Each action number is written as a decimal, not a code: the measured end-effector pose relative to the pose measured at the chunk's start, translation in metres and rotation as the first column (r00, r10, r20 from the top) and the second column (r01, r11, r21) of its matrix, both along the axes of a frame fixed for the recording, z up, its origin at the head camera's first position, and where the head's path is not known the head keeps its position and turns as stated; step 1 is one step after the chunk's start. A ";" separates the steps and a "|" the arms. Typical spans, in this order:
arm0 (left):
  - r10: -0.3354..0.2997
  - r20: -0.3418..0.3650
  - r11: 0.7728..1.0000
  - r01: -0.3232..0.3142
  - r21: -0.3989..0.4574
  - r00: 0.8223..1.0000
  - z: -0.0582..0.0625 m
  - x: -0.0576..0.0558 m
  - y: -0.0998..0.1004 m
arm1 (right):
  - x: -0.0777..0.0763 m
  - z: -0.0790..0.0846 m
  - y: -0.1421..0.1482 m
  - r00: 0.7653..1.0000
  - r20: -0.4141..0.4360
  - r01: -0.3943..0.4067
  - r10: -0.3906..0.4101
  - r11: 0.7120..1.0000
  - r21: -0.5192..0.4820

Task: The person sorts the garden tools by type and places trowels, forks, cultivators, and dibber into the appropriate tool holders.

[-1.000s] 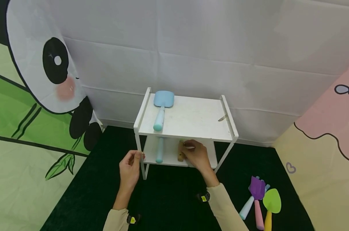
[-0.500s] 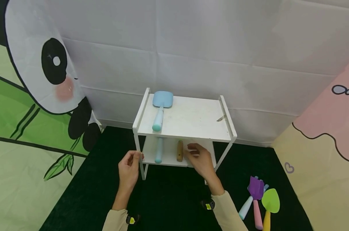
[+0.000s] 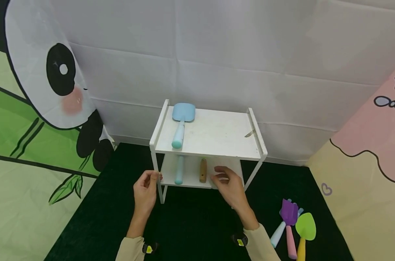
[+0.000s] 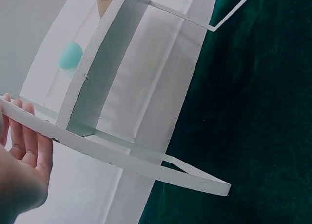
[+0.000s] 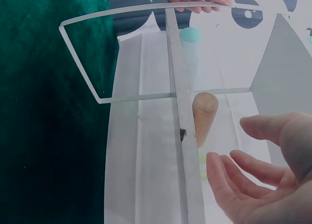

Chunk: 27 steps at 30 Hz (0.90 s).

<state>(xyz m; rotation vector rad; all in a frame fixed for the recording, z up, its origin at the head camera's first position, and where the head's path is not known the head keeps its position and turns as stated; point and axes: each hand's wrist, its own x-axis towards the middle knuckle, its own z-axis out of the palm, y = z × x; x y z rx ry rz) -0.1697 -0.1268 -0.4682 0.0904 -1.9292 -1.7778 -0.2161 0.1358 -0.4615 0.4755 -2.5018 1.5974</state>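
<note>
A two-tier white shelf (image 3: 217,134) stands against the pale wall. My left hand (image 3: 145,190) grips its left front leg; in the left wrist view the fingers (image 4: 30,141) wrap behind the white bar. A tool's wooden handle (image 3: 203,170) lies on the lower tier, its far end hidden under the top board. Just right of it, apart from it, my right hand (image 3: 229,186) has its fingers loosely spread and holds nothing. Left of the wooden handle lies a light blue handle (image 3: 179,170). On the top tier rests a blue toy shovel (image 3: 181,123).
On the dark green floor (image 3: 197,224) at the right lie several toy garden tools, among them a purple shovel (image 3: 288,212) and a lime green shovel (image 3: 306,226) with a yellow handle. Printed cloth (image 3: 27,188) hangs at the left, with a pink and cream print (image 3: 373,174) at the right.
My right hand has let go of the wooden handle and moved a little to the right, its fingers loosening. The handle stays on the lower tier. My left hand keeps its hold.
</note>
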 end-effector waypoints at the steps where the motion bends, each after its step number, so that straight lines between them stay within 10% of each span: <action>1: 0.001 0.001 1.000 -0.001 0.000 1.000 0.000 0.000 0.000 | 0.001 -0.001 0.001 1.000 -0.005 0.001 -0.001 1.000 -0.002; 27: -0.008 0.003 1.000 0.008 -0.006 1.000 0.000 0.000 0.000 | 0.048 0.007 0.020 0.987 -0.160 0.010 -0.015 0.999 -0.032</action>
